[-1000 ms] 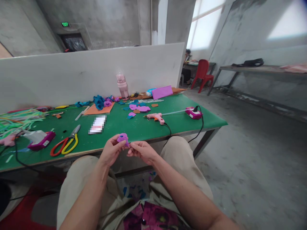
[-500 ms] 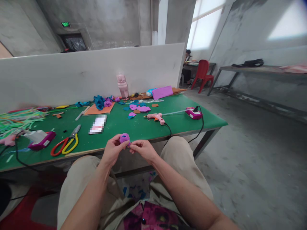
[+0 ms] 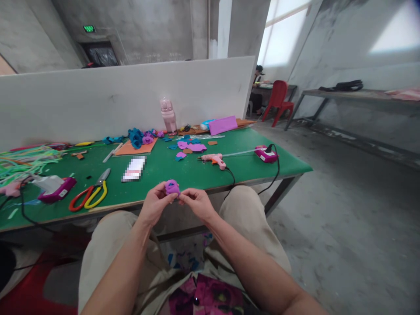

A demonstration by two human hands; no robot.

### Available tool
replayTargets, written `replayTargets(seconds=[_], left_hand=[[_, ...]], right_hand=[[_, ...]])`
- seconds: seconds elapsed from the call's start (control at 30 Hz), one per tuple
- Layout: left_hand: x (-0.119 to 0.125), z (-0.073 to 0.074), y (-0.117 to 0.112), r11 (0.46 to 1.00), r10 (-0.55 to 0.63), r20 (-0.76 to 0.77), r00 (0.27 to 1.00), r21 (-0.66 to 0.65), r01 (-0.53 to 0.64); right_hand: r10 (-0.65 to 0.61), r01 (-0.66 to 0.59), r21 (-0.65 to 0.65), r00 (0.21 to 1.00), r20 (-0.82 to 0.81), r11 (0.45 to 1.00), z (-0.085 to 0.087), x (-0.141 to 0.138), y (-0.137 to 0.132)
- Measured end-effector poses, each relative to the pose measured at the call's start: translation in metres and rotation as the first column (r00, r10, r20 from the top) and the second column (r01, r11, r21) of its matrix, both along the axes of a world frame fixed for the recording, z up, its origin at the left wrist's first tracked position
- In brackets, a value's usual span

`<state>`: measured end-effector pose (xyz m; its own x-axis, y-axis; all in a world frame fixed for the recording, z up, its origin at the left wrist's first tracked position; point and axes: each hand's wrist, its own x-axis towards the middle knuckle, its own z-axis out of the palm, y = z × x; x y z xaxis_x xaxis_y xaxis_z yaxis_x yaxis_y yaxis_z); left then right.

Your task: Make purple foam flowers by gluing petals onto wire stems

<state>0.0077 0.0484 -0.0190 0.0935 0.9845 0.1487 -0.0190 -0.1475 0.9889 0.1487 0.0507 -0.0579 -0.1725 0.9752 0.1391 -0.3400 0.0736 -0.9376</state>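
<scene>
Just off the table's front edge, above my lap, is a small purple crepe-paper flower with a bit of blue in its centre. My left hand holds it from the left side, thumb in front. My right hand pinches the flower's lower right edge between thumb and fingertips. Beyond them on the table lie purple and blue paper petals and a pink glue gun. Finished blue and purple paper flowers sit on an orange sheet farther back.
Scissors with red and yellow handles lie on the green table at left, near a phone. A pink bottle stands against the white partition. The glue gun's cord hangs over the front edge. A purple power socket sits right.
The purple flower has turned slightly in my fingers and shifted a little to the right. My right fingertips have closed in on its lower edge. The view has moved slightly.
</scene>
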Motion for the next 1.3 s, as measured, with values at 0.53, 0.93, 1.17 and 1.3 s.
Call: replayTargets(seconds=[0.53, 0.93, 1.17, 1.3], left_hand=[[-0.011, -0.004, 0.002, 0.966, -0.165, 0.091, 0.982, -0.188, 0.180], [-0.005, -0.002, 0.003, 0.996, -0.042, -0.004, 0.999, -0.078, 0.042], [-0.003, -0.003, 0.002, 0.998, -0.014, -0.087, 0.996, -0.061, 0.008], [-0.006, -0.001, 0.003, 0.995, -0.100, -0.054, 0.994, -0.027, 0.098]], right_hand=[[0.391, -0.492, -0.235, 0.843, -0.371, 0.838, 0.000, 0.007, -0.004], [0.161, -0.163, 0.048, 0.986, 0.042, 0.985, 0.003, 0.003, -0.002], [-0.012, -0.021, 0.170, 0.981, 0.193, 0.985, -0.002, 0.003, -0.002], [-0.047, 0.029, 0.135, 0.991, 0.129, 0.990, 0.002, 0.004, -0.002]])
